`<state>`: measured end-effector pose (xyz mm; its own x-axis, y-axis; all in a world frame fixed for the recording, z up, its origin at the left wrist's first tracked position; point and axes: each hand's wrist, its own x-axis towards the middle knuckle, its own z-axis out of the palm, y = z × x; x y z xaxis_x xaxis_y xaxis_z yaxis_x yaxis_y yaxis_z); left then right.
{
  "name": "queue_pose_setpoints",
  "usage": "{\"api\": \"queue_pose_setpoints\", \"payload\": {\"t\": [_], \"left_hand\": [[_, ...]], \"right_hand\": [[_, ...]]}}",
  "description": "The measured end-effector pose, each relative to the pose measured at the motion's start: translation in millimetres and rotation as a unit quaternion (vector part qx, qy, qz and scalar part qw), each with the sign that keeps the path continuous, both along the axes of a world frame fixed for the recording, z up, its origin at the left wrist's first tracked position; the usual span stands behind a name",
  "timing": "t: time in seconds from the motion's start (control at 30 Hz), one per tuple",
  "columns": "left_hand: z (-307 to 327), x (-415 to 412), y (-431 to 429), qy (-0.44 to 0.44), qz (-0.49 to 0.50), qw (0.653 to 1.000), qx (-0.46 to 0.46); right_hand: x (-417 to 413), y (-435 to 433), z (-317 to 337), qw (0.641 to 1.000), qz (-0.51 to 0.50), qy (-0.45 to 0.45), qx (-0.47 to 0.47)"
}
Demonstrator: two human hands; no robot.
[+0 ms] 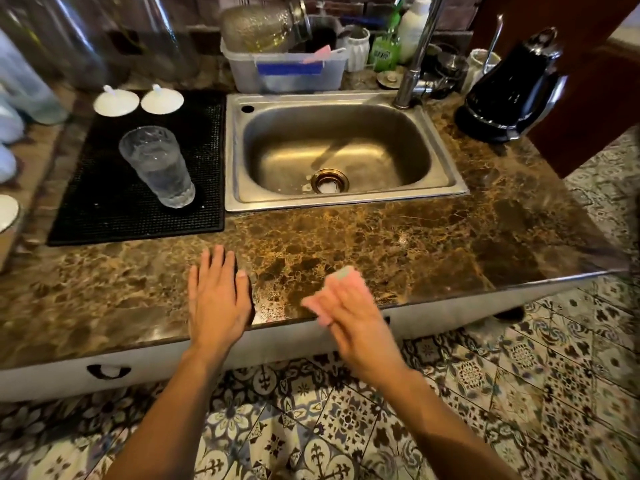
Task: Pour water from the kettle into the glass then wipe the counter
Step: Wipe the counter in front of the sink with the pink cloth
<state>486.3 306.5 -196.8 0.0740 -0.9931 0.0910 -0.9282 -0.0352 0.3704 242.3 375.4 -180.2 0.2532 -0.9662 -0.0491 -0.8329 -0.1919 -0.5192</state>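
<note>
— Where's the glass point(157, 167)?
— Upright on the black mat left of the sink, clear and textured, partly filled with water.
— And the kettle point(512, 88)?
— Black with chrome trim, standing on its base at the counter's far right corner, beside the tap.
— The counter point(398, 237)?
— Brown marbled stone, glossy, with shiny patches near the front edge.
— Anything to wipe with?
— A pale pink cloth point(332, 294), blurred, sits at the front edge, gripped in a hand.

Glass point(157, 166): stood on mat, left of sink point(346, 199)
Kettle point(512, 88): right of sink
Left hand point(218, 292): flat before sink
Right hand point(349, 306): blurred, gripped pink cloth point(341, 275)
</note>
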Motion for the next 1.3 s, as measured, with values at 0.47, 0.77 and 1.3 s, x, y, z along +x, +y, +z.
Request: {"api": "queue_pose_setpoints", "payload": {"t": [0.47,0.77,1.3], "left_hand": [[24.5,-23.7,48.4,0.023,-0.088,0.993,0.075],[151.1,-172.8,90.7,0.329,-0.218,0.887,0.241],[282.0,-350.9,158.8,0.395,-0.225,0.889,-0.054]], "right_hand": [[-156.4,28.8,69.8,0.915,-0.379,-0.13,0.054],[-133.3,60.2,145.3,0.78,-0.4,-0.441,0.189],[-264.5,145.4,259.0,0.845,-0.242,-0.476,0.019]]}}
